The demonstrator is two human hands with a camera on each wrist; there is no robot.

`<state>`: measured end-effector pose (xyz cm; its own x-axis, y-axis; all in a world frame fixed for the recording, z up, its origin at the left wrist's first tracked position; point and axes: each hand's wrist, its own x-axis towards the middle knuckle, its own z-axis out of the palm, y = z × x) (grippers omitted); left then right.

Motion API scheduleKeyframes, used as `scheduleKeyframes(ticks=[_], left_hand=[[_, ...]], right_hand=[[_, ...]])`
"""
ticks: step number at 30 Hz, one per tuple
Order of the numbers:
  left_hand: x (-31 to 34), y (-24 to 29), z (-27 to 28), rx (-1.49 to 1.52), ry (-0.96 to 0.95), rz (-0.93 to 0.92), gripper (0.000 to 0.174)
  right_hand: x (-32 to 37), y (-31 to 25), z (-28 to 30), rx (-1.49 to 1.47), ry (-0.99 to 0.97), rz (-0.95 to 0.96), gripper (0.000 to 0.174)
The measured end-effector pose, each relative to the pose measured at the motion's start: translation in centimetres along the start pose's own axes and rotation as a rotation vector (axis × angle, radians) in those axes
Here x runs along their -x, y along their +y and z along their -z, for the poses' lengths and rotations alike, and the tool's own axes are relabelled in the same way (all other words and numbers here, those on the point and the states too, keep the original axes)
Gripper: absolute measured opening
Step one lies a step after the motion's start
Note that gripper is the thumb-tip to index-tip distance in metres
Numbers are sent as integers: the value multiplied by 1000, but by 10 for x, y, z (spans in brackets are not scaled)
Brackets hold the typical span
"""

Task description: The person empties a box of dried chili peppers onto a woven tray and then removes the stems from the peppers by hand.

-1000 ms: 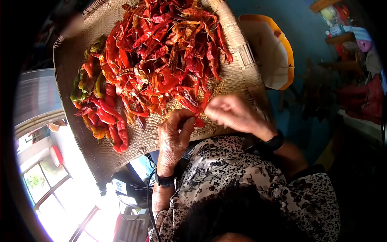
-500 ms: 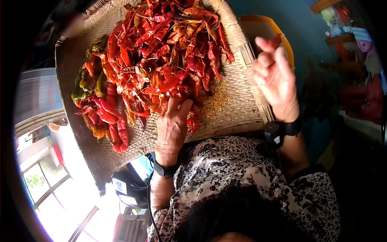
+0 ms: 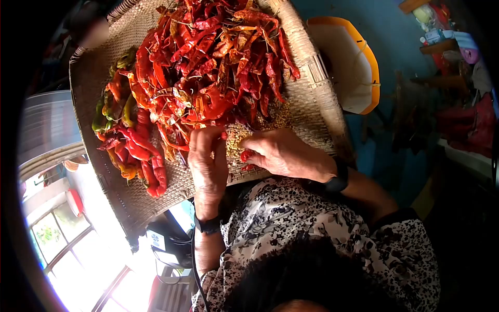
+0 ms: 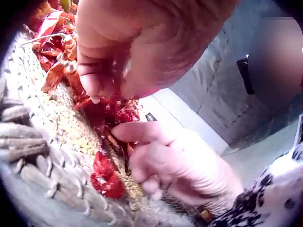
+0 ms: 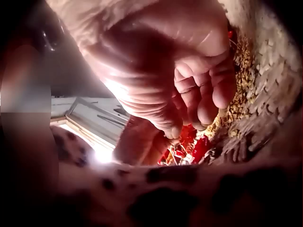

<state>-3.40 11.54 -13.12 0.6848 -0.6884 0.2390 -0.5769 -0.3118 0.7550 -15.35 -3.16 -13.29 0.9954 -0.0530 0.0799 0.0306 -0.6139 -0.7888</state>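
My left hand [image 3: 207, 166] is over the near edge of the woven tray [image 3: 322, 117], thumb and finger pinching a red chili pepper [image 3: 224, 135]. In the left wrist view, torn red chili [image 4: 113, 111] shows just under those fingertips. Facing it from the right, my right hand [image 3: 291, 153] has several fingers curled, its fingertips right at the red pieces; I cannot tell whether it grips one. Another red piece [image 4: 108, 176] lies on scattered yellow seeds [image 4: 71, 120] beside it. In the right wrist view, the thumb [image 5: 171, 127] and curled fingers hang close over red chili [image 5: 191, 137].
A large heap of dried red chilies [image 3: 208, 62] fills the tray's far middle, with fresher red and green ones [image 3: 127, 130] at left. An orange-rimmed container [image 3: 351, 78] stands beyond the tray's right edge. Shelves with goods [image 3: 452, 57] are far right; a window [image 3: 62, 229] is left.
Half a second ago my right hand was out by the orange-rimmed container with a red piece; it has swung back beside my left hand, which has come nearer from the heap and now pinches a chili.
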Motion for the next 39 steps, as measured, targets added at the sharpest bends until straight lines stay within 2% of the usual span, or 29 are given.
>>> scheduleKeyframes(ticks=[2, 3, 5, 10, 12, 13, 15, 17, 19, 21, 23, 25, 27, 28, 29, 31, 33, 35, 36, 37, 39], left_hand=[[4, -1, 6, 206, 49, 93, 24], [7, 3, 7, 489, 71, 155, 20], [9, 9, 11, 711, 96, 204, 15], [18, 13, 27, 624, 148, 297, 12], [18, 21, 35, 628, 127, 303, 13], [18, 24, 37, 630, 134, 303, 13], [19, 30, 41, 668, 49, 312, 13], [21, 36, 45, 665, 36, 342, 14], [20, 42, 47, 597, -11, 334, 14], [19, 53, 47, 604, -4, 338, 13], [17, 61, 48, 506, -59, 274, 13], [14, 69, 45, 484, -69, 212, 11], [5, 84, 45, 373, -132, 201, 10], [1, 86, 38, 372, -112, 131, 9], [-4, 86, 33, 389, -135, 144, 7], [-11, 82, 29, 346, -194, 166, 5], [-17, 80, 20, 394, -200, 197, 5], [-20, 77, 7, 585, -229, 204, 6], [-21, 80, 2, 498, -258, 213, 5], [-23, 79, -8, 416, -206, 93, 5], [-32, 74, -13, 305, -186, -18, 9]], right_hand=[[-6, 1, -3, 87, 33, 82, 9], [-6, 1, -7, 87, 29, 87, 9], [-4, 5, -19, 241, -49, 100, 9], [-2, 6, -21, 207, 77, 174, 7], [6, 22, -23, 28, 21, 52, 6], [7, 20, -9, -63, 46, 82, 11], [8, 21, 22, -233, 24, -10, 10], [7, 23, 53, -484, 282, -7, 8], [14, 35, 79, -899, 572, -216, 15], [15, 39, 88, -1151, 899, -322, 23], [17, 23, 78, -971, 902, -394, 37], [23, 10, 64, -820, 553, -289, 38], [17, -15, 37, -785, 368, -34, 30], [15, -19, 37, -669, 219, 62, 31], [14, -21, 38, -548, 71, 156, 32], [13, -28, 45, -450, 6, 63, 21], [13, -30, 48, -422, 48, 30, 16], [18, -19, 38, -639, 126, -115, 12], [19, -13, 34, -582, 162, -70, 13], [20, -8, 43, -571, 163, -62, 13], [24, 0, 63, -509, -19, -156, 19]])
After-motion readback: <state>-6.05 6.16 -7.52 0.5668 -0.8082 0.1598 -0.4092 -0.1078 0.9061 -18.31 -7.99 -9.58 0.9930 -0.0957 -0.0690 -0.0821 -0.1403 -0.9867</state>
